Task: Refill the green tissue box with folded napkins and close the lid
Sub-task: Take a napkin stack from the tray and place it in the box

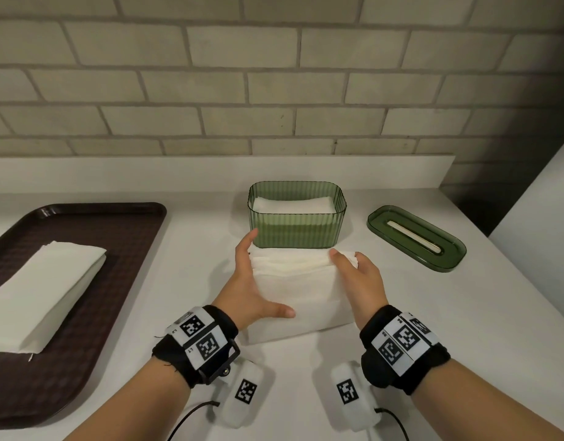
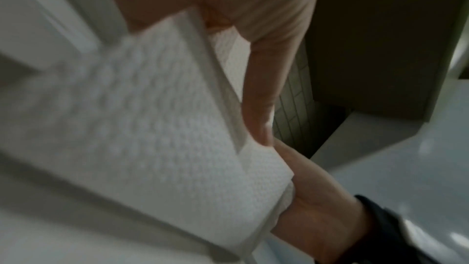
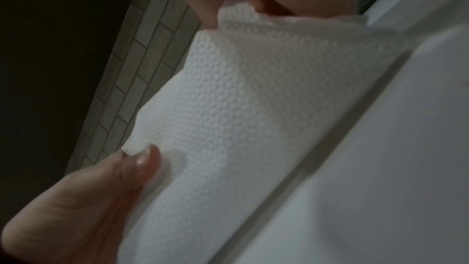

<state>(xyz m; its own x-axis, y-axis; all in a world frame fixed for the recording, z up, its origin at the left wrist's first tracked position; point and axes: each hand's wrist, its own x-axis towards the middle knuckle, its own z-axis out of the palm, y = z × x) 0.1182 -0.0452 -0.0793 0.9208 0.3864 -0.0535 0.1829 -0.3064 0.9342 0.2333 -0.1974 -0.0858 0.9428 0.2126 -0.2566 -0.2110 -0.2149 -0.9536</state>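
The ribbed green tissue box [image 1: 296, 232] stands open near the wall, with white napkins [image 1: 293, 203] lying inside it. Its green lid [image 1: 416, 238] lies flat on the counter to the right. Just in front of the box, a stack of folded white napkins [image 1: 299, 291] stands on edge between my hands. My left hand [image 1: 247, 281] holds its left end, thumb across the front face. My right hand [image 1: 347, 259] pinches the upper right corner. The right wrist view shows the embossed stack [image 3: 241, 107] with my thumb [image 3: 142, 162] pressed on it. The stack [image 2: 164, 127] fills the left wrist view.
A dark brown tray [image 1: 121, 249] at the left carries another stack of folded napkins [image 1: 45, 291]. A tiled wall and a raised ledge [image 1: 210, 173] run behind the box. The white counter [image 1: 465, 313] ends against a white panel at the right.
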